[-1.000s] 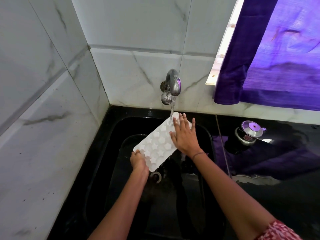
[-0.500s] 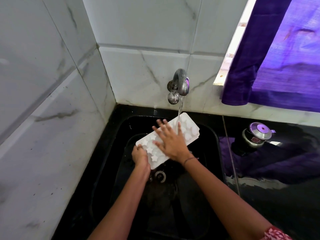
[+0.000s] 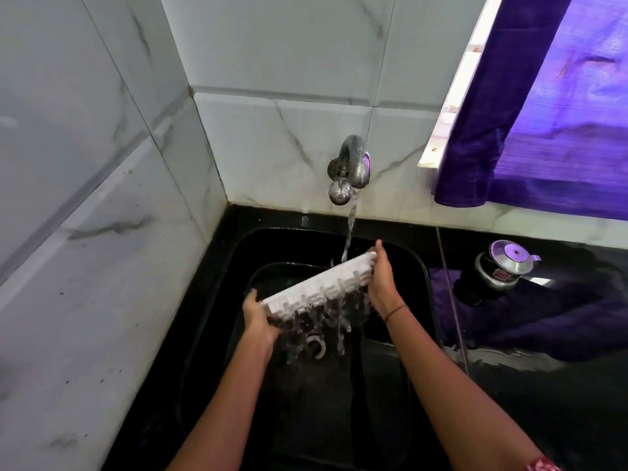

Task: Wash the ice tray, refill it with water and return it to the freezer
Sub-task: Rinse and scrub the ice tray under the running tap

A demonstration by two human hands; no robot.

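A white ice tray [image 3: 319, 288] is tipped up on its long edge over the black sink [image 3: 419, 266], and water spills from it toward the drain [image 3: 317, 345]. My left hand [image 3: 258, 319] grips its near left end. My right hand [image 3: 382, 282] grips its far right end, fingers wrapped over the edge. A steel tap [image 3: 353, 164] on the tiled wall runs, its stream landing on the tray's upper right part.
A small steel lidded pot [image 3: 506, 263] stands on the black counter [image 3: 543, 385] to the right of the sink. A purple curtain [image 3: 543, 113] hangs at the upper right. White marble-look tiled walls [image 3: 102, 198] close in the left and back.
My right hand left the tray's face, where it lay flat, and took hold of the far end. The tray was tipped from lying flat onto its edge, and water now pours out.
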